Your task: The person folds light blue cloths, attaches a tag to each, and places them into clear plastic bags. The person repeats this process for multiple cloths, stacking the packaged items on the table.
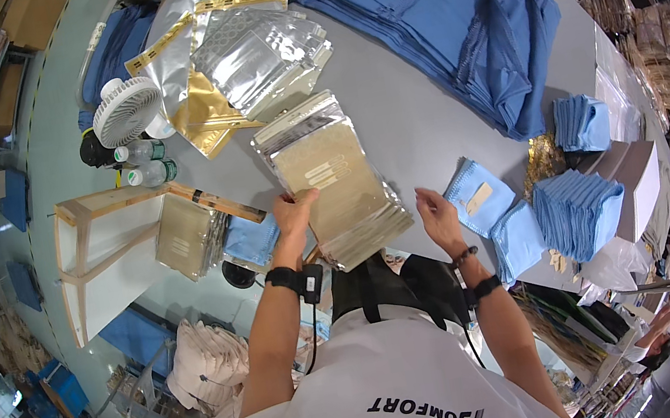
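A stack of flat beige pouches [333, 169] with shiny silver edges lies at the table's near edge, in front of my body. My left hand [296, 217] grips the stack's left side, fingertips on the top pouch. On the other side, my right hand [440, 216] hovers just off the stack's lower right corner, fingers loosely bent and apart with nothing seen in them. Right beside that hand lie folded light-blue cloths [478, 189], the top one bearing a small beige tag [478, 199].
Silver and gold pouches [260, 53] lie at the back left, beside a white fan [125, 111] and two bottles [152, 173]. A wooden frame [104, 203] stands left, near more pouches [187, 238]. Dark-blue cloth [427, 16] spreads across the back; folded blue stacks [578, 204] sit right.
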The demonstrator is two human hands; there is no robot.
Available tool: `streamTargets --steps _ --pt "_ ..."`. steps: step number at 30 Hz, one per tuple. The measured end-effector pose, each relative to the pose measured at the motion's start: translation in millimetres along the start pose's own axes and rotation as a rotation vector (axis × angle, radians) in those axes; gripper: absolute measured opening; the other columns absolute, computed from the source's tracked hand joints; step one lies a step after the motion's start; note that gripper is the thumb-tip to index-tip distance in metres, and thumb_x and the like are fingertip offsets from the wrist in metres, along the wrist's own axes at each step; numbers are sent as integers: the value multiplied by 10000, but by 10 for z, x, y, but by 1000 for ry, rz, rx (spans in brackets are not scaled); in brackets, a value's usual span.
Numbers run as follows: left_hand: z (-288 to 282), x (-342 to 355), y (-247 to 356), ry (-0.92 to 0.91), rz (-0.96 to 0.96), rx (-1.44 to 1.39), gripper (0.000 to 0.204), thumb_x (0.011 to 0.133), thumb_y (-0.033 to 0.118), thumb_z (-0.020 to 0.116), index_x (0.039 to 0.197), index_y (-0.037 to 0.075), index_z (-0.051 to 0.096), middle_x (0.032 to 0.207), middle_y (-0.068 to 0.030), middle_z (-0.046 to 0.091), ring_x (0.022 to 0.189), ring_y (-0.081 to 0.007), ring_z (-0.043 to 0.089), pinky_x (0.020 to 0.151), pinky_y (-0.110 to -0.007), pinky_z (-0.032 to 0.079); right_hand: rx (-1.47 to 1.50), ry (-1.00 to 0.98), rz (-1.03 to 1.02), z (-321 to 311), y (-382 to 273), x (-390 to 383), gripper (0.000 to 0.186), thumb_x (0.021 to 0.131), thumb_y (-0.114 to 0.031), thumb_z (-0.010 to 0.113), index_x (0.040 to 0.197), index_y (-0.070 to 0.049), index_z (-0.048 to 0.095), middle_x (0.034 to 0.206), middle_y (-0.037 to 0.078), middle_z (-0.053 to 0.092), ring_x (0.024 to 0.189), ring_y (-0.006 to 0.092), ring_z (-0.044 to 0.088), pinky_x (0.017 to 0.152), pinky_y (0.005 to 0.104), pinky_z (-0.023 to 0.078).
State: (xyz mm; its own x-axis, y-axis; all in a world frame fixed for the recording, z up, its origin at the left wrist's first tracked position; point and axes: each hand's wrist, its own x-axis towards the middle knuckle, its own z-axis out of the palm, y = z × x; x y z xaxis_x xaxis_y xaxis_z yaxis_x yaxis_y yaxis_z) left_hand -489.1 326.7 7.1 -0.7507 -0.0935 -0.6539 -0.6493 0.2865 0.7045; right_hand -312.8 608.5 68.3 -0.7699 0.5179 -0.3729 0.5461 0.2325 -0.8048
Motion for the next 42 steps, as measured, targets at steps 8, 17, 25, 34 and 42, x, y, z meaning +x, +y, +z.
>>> streamTargets --steps 8,17,25,34,42 --pt "288 -172 144 -59 -103 -264 677 837 259 925 1311 -120 626 1234 -191 723 1021 -265 726 886 -388 579 -205 -374 208 476 -110 526 711 972 -291 678 1595 -21 468 1441 262 658 1350 352 641 1143 397 477" --pt "238 -249 -144 -169 -39 -195 761 840 397 909 1352 -94 633 1266 -197 736 1046 -277 736 906 -377 582 -245 -135 -388 514 -1011 1941 421 929 -212 724 1287 10 727 1201 240 759 1049 382 744 897 444 598" --pt "306 -484 -268 -58 -80 -253 604 932 284 862 1314 -61 545 1233 -161 704 1114 -224 665 971 -363 546 -336 -42 -629 1574 -2128 3623 942 830 -438 854 1551 20 458 1494 267 573 1397 428 530 1144 504 452" --pt "400 -541 -173 -37 56 -267 504 923 154 867 1269 -4 536 1135 -80 651 1016 -175 629 900 -329 524 -609 -97 -463 1956 -2144 3902 1005 700 -508 955 1424 31 513 1295 264 651 1251 431 604 1042 520 489" --pt "344 -555 -153 -28 -64 -268 536 860 211 928 1202 7 569 1087 -79 683 981 -158 641 879 -325 539 -482 -23 -352 1826 -2034 3559 721 761 -426 929 1259 57 732 1166 261 750 1079 403 731 942 444 576"
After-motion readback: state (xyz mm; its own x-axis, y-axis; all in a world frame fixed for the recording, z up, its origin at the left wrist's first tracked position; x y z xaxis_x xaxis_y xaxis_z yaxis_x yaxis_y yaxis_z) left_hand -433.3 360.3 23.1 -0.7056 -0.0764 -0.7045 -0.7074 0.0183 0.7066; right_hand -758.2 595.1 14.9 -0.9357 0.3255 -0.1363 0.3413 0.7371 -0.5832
